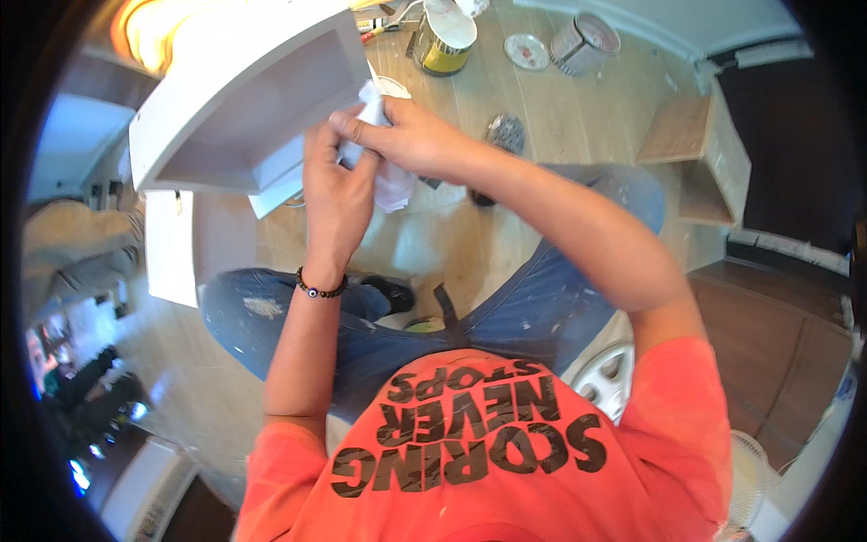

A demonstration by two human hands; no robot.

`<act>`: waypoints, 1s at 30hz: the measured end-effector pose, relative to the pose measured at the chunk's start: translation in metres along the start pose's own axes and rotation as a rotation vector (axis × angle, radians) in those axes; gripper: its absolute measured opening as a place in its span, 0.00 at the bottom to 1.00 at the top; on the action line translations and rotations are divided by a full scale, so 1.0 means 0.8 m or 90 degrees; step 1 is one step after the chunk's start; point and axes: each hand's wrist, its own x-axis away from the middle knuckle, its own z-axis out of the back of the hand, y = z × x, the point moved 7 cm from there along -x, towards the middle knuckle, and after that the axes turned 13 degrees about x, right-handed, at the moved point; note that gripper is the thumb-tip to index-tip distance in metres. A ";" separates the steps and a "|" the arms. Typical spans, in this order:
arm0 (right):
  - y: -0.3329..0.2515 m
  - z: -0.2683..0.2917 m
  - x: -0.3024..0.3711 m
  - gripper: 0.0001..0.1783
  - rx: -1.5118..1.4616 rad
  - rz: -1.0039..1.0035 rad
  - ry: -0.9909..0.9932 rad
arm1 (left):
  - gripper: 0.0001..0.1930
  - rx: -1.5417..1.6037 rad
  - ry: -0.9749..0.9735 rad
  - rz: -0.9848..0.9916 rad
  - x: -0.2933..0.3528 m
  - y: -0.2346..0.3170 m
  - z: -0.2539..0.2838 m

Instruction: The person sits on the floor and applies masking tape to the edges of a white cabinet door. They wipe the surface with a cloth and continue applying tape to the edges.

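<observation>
Both my hands meet in front of me, beside the right end of a white box-shaped cabinet piece (262, 113) with an open hollow front. A crumpled white cloth (395, 185), perhaps paper, is pinched between them and hangs down below the fingers. My right hand (411, 135) closes on its upper part, thumb toward the left hand. My left hand (339, 181), with a dark beaded bracelet at the wrist, holds it from the near side, fingers bent. Parts of the cloth are hidden behind the fingers.
Beyond my hands stand a yellow-banded paint can (445, 56) and another paint-smeared can (585, 45), with a round lid (526, 52) between them. Brushes (384, 24) lie near the cabinet piece. On the right is a wooden open shelf box (695, 149). My bent legs in jeans flank the wooden floor.
</observation>
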 end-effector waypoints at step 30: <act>-0.111 0.055 0.053 0.22 -0.184 0.139 -0.276 | 0.11 0.894 -0.068 0.140 -0.012 0.049 0.039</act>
